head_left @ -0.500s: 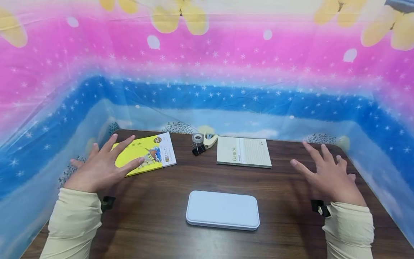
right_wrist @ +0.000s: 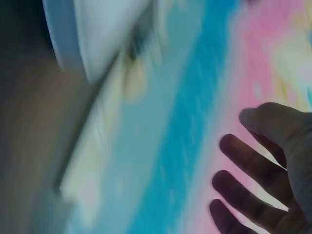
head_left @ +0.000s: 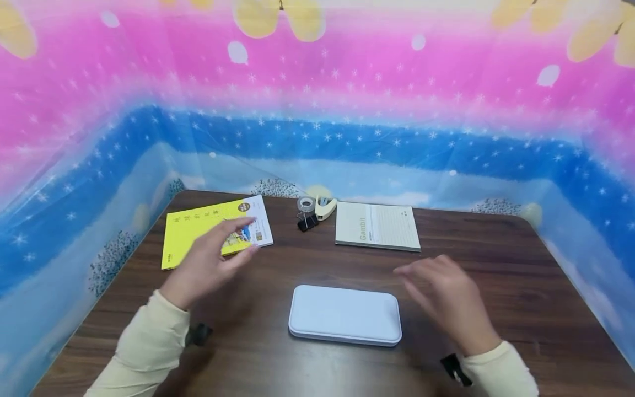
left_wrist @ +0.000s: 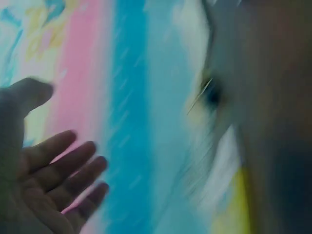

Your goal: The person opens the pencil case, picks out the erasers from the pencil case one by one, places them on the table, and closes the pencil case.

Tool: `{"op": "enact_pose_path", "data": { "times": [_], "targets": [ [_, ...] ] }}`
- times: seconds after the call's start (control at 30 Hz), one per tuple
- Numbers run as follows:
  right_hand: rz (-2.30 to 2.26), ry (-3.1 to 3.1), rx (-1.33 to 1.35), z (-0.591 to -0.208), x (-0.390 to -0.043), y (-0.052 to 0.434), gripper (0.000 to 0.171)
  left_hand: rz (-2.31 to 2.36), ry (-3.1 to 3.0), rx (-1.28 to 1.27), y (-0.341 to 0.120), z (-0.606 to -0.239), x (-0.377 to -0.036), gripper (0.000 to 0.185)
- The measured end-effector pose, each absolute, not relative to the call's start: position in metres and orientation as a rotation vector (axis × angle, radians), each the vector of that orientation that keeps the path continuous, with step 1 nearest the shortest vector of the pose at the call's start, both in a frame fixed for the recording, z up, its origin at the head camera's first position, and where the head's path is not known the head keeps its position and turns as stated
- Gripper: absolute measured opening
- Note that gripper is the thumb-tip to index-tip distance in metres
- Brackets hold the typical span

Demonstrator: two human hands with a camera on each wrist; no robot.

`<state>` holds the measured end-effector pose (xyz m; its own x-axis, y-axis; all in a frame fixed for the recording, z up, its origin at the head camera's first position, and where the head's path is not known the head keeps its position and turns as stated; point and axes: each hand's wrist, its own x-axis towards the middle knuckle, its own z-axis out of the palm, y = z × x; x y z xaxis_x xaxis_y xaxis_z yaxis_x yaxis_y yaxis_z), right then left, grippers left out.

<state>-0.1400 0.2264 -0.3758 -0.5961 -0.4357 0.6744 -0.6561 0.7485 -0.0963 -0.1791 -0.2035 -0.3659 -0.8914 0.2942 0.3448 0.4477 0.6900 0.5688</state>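
White and oblong, the closed case (head_left: 344, 315) lay flat on the near middle of the dark wooden table (head_left: 521, 298), between both hands. Left hand (head_left: 210, 263) hovered above the table just left of it, fingers loosely spread and holding nothing, over the near edge of the yellow book (head_left: 198, 229). Right hand (head_left: 448, 300) hovered just right of the case, fingers likewise relaxed and empty. Farther back lay a beige notebook (head_left: 378, 226), a tape roll (head_left: 305, 204), a stapler (head_left: 324, 208) and a black binder clip (head_left: 307, 222).
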Motion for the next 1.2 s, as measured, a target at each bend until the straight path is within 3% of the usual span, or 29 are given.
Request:
{"op": "enact_pose_path", "data": {
  "times": [0.2,0.4,0.63,0.93,1.07,1.17,1.2],
  "targets": [
    [0.376,-2.244,1.075,-0.408,-0.114,0.182,0.024,-1.426,-2.72,-0.706,-0.163,-0.418,-0.174,0.054],
    [0.252,-2.231,1.206,-0.428,-0.111,0.157,0.017,-1.733,-2.826,-0.666,-0.149,-0.446,-0.172,0.057],
    [0.169,-2.273,1.229,-0.436,-0.11,0.149,0.022,-1.767,-2.845,-0.757,-0.144,-0.458,-0.17,0.06],
    [0.127,-2.248,1.219,-0.44,-0.107,0.149,0.029,-1.526,-2.915,-0.892,-0.142,-0.458,-0.164,0.091],
    [0.114,-2.225,1.233,-0.439,-0.108,0.147,0.022,-1.489,-2.919,-0.921,-0.143,-0.458,-0.163,0.102],
    [0.1,-2.206,1.24,-0.438,-0.109,0.143,0.004,-1.478,-2.919,-0.932,-0.144,-0.459,-0.163,0.104],
    [0.084,-2.198,1.243,-0.438,-0.109,0.142,0.009,-1.469,-2.921,-0.935,-0.145,-0.459,-0.163,0.104]
  ]
}}
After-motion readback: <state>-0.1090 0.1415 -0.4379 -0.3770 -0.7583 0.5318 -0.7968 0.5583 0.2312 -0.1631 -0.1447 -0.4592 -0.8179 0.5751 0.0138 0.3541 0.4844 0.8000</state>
